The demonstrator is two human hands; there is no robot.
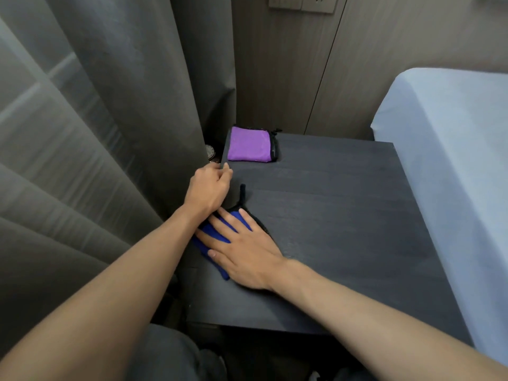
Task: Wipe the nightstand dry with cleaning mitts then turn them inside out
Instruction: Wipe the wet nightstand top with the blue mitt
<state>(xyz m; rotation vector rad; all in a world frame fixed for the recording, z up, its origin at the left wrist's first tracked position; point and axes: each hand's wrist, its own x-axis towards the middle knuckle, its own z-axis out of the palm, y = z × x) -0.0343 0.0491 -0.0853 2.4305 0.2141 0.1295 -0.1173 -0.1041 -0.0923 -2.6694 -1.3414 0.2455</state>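
A dark grey nightstand [343, 215] fills the middle of the view. A purple cleaning mitt [249, 144] with a black cuff lies flat at its far left corner. A blue mitt [211, 235] with black trim and a black loop lies near the left edge. My right hand [244, 248] presses flat on the blue mitt, fingers spread. My left hand [210, 188] is curled over the nightstand's left edge, between the two mitts, holding no mitt.
Grey curtains [96, 133] hang close on the left. A bed with a pale blue sheet [453, 160] borders the nightstand on the right. A wood-panel wall with a socket plate [302, 2] stands behind. A small round object [210, 152] sits beside the curtain.
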